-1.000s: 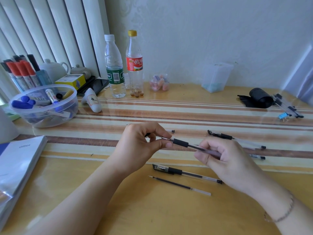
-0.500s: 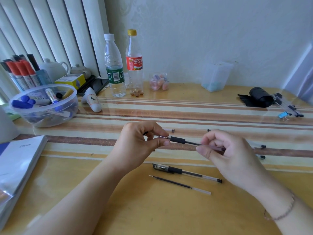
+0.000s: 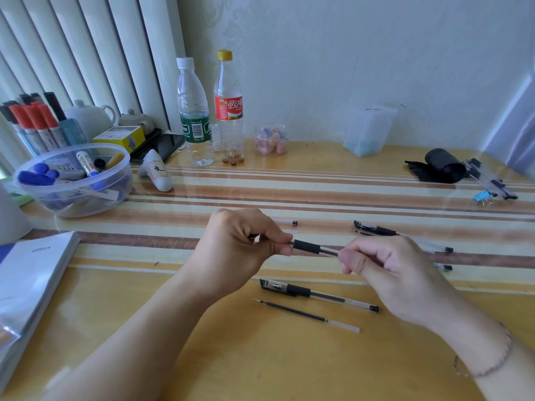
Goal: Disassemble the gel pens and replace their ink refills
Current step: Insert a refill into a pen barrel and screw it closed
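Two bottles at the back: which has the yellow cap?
The red-labelled bottle, on the right of the pair. The green-labelled bottle beside it has a white cap.

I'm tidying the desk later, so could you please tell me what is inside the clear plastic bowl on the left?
The clear plastic bowl holds marker pens, several with blue caps, lying in a loose pile. What lies underneath them is covered.

You've got the gel pen (image 3: 307, 246) pinched at both ends, left hand (image 3: 240, 244) and right hand (image 3: 388, 270), above the tabletop (image 3: 260, 357); a loose refill (image 3: 304, 314) lies toward its near edge.
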